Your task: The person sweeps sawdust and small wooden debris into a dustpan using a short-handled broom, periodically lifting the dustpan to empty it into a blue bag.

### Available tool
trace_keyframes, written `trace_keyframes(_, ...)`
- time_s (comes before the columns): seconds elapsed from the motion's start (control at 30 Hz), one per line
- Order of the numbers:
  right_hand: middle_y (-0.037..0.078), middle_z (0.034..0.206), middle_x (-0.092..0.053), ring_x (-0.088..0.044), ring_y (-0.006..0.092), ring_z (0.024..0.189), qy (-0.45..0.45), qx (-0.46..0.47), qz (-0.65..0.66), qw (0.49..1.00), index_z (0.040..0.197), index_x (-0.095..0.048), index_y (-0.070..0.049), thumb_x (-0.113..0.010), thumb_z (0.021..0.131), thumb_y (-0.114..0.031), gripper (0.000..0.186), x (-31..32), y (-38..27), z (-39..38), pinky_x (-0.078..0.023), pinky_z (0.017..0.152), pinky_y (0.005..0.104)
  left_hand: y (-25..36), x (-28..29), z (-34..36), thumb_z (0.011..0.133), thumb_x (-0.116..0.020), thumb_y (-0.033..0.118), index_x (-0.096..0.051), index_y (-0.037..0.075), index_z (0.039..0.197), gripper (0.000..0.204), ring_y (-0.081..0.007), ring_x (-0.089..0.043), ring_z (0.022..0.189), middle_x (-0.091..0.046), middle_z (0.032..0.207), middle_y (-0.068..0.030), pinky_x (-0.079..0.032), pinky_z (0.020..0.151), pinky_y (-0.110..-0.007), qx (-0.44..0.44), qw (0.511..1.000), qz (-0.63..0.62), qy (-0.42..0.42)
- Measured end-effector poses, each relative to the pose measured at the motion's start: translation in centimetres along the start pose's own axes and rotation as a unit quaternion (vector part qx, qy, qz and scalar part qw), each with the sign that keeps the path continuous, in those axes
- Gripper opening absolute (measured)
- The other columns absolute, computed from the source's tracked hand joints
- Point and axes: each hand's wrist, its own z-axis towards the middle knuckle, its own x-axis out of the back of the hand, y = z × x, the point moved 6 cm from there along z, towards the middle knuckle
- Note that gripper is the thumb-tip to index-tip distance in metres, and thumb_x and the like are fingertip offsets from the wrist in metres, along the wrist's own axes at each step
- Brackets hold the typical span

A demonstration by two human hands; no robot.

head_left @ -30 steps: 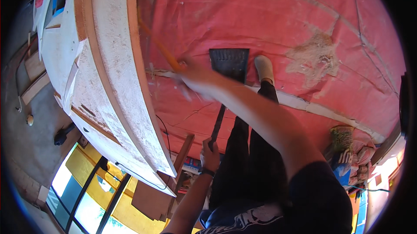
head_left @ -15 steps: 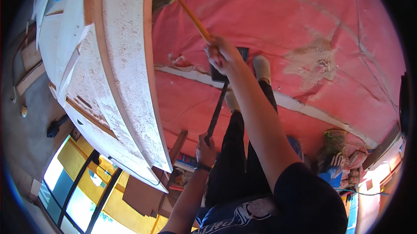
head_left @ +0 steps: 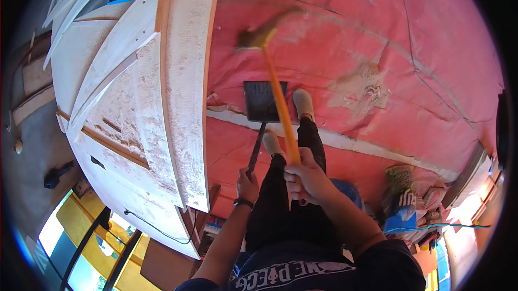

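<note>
Item: floor sweep beside boat hull, head view.

- Right hand [head_left: 305,178]: fist clamped on orange broom [head_left: 280,105] handle, low end. Bristle head out front on the floor, blurred, near hull edge.
- Left hand [head_left: 247,185]: closed round black handle of dustpan [head_left: 264,101]; dark band at wrist. Pan sits flat on floor just ahead of the shoes [head_left: 302,102], mouth facing away. Hands apart, one tool each.
- Floor [head_left: 350,32]: pink-red sheet, creased, pale seam strip running across under the feet.
- Progress (est.): partway. Pale dust patch [head_left: 361,83] to the right of the broom not yet gathered; lighter dust film round bristle head; pan looks empty, though too dark to be sure. Sweep-in and lift seem left to do.
- Hull [head_left: 162,91]: white, upturned, wood-trimmed, dusty, left of pan; blue tape at far end.
- Packages: heap of bags [head_left: 410,204] at right by the wall, blue-white sack foremost, tan and pink ones behind; print too small to tell. No signs seen.
- Lower left: yellow frame, bright window [head_left: 59,226].
</note>
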Motion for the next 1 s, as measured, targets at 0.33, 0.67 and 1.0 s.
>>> trace_keyframes(0.33, 0.001, 0.049, -0.039, -0.038, 0.0107, 0.036, -0.174, 0.039, 0.198, 0.964, 0.067, -0.040, -0.006, -0.045, 0.085, -0.007, 0.019, -8.0, -17.3, 25.1, -0.030, 0.030, 0.0223, -0.3, 1.1, 1.5, 0.087, -0.051, 0.017, -0.045, 0.003, 0.107, 0.025, -0.0433, -0.057, 0.086, -0.060, 0.092, -0.0239, -0.045, 0.073, -0.048, 0.004, 1.000, -0.009, 0.020)
trace_keyframes(0.67, -0.001, 0.052, -0.038, -0.028, 0.0063, 0.029, -0.018, 0.231, -0.007, 0.973, 0.121, -0.041, -0.009, -0.043, 0.091, -0.013, 0.030, 10.3, -8.0, 9.2, -0.025, 0.025, 0.0205, -3.8, 0.4, -0.8, 0.086, -0.051, 0.018, -0.045, 0.005, 0.107, 0.025, -0.0430, -0.057, 0.086, -0.060, 0.092, -0.0242, -0.044, 0.073, -0.050, 0.008, 0.999, -0.026, 0.027)
trace_keyframes(1.0, 0.000, 0.063, -0.038, -0.035, 0.0053, 0.042, 0.137, 0.209, 0.073, 0.966, 0.111, -0.034, -0.019, -0.051, 0.085, -0.004, 0.035, 11.9, 3.5, -5.6, -0.029, 0.032, 0.0171, -7.2, 2.9, -3.6, 0.086, -0.051, 0.019, -0.045, 0.007, 0.107, 0.025, -0.0436, -0.058, 0.085, -0.061, 0.093, -0.0230, -0.045, 0.070, -0.051, 0.005, 0.997, -0.057, 0.051)
